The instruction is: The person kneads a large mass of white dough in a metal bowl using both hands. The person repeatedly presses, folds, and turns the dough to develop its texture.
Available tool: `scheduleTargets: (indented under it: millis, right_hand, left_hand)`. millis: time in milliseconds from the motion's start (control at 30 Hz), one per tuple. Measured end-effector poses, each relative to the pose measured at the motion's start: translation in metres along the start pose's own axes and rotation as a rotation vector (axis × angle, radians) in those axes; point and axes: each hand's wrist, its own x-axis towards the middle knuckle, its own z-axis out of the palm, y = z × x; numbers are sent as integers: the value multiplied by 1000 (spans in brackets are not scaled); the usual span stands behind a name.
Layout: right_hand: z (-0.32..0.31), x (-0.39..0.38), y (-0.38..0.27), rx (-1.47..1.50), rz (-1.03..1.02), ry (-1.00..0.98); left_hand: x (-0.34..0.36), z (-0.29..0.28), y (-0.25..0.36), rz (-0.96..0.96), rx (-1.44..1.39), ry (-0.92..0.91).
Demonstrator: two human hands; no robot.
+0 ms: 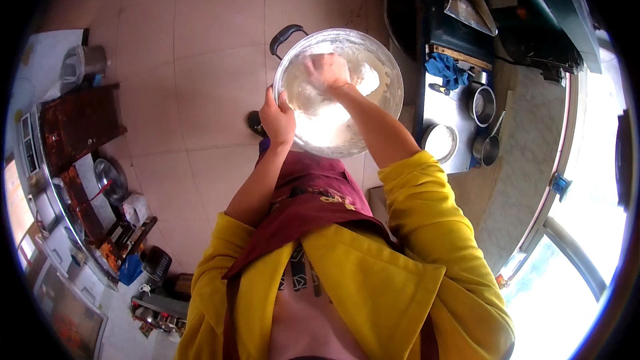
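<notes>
A wide metal pot with a black side handle is in front of me. White flour and pale, lumpy dough lie inside it, with smears up its inner wall. My left hand grips the pot's near-left rim, thumb and fingers closed about the edge. Down inside the pot, my right hand is in the flour and dough. Motion blurs its fingers, so I cannot tell how they are set or what they hold.
On the right, a counter carries a bowl of white powder, a metal pot, a small saucepan and a blue cloth. Brown wooden cabinets and a metal basin are at the left. Tiled floor spreads beneath.
</notes>
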Motion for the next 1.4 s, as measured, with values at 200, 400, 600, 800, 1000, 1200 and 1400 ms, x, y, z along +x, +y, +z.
scheduleTargets:
  millis: [200,400,600,800,1000,1200,1400]
  right_hand:
    - [-37,-3,36,44,176,354]
    - [-22,-26,18,-290,-340,659]
    - [44,-39,-25,77,-397,398]
    - [75,-68,-18,-73,-416,-108]
    - [64,-120,94,-220,-850,-162]
    - [-2,-117,101,-667,-612,-142]
    - [8,-132,40,-488,174,-136]
  left_hand:
    - [-7,-5,12,-62,-2,-24]
    - [-7,-6,6,20,-11,-1]
    - [-6,-5,7,41,-172,24]
    - [-4,-6,3,23,-129,25]
    - [-1,-7,1,20,-138,-1]
    - [-1,-8,0,10,-101,-16]
    - [-7,-8,8,-56,-93,-2]
